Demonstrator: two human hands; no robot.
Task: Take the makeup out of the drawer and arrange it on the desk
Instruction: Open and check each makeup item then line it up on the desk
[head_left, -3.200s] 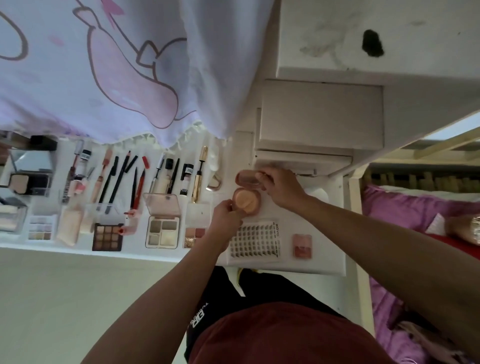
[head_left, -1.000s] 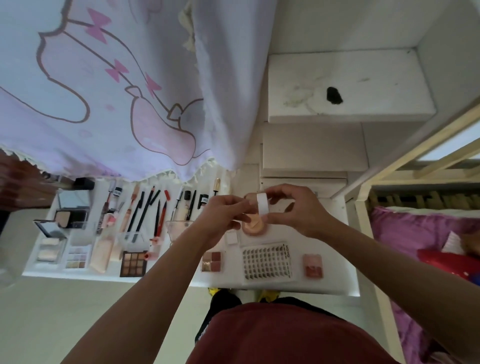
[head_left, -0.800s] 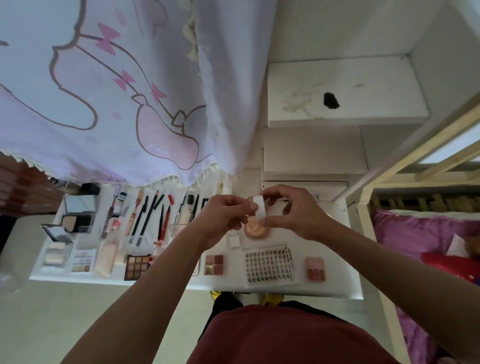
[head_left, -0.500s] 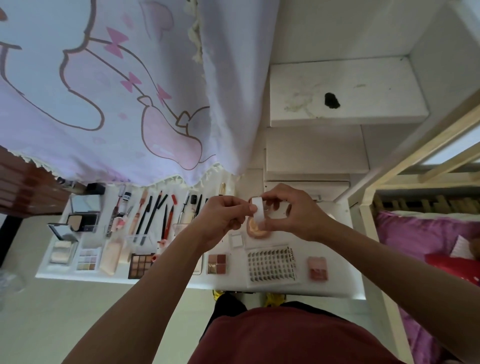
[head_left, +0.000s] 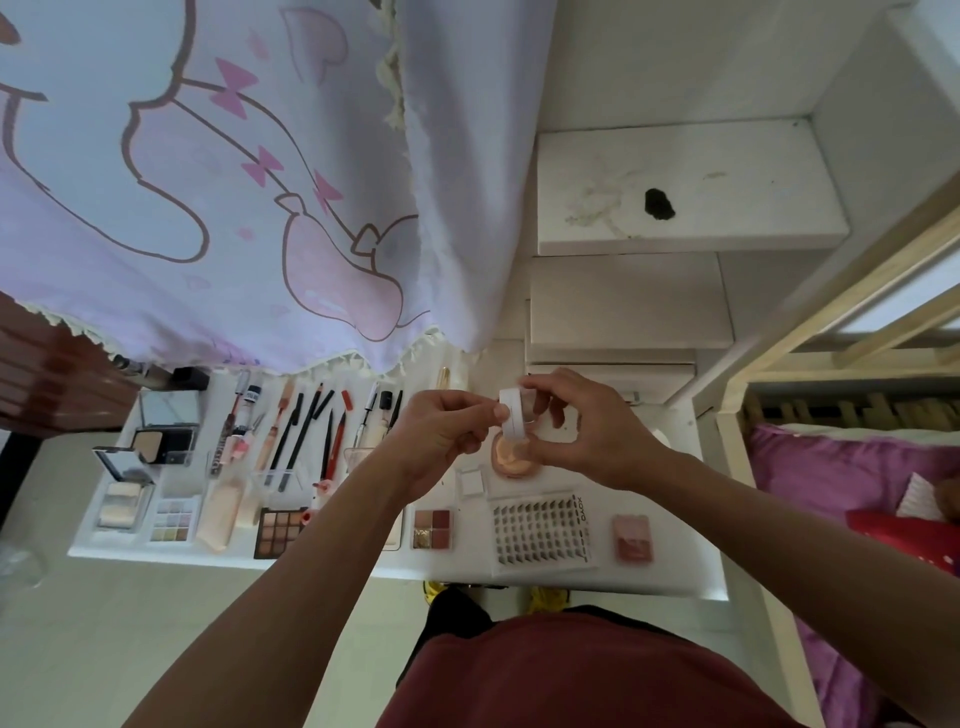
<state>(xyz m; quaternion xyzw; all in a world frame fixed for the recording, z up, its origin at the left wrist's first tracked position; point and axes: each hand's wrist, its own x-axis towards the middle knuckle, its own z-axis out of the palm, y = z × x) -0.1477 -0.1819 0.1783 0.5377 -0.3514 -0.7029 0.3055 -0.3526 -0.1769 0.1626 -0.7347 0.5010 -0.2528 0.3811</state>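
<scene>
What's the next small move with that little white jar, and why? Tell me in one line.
Probably pull the white jar open: the left hand pinches its white end, the right hand grips the clear end, above the desk where the palettes lie open.

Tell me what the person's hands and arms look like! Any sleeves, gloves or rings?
The left arm and right arm are bare as far as the picture shows: no sleeves. The left hand and right hand have no gloves, and I can see no rings, watch or bracelet. Lower down there is a dark red garment.
</scene>
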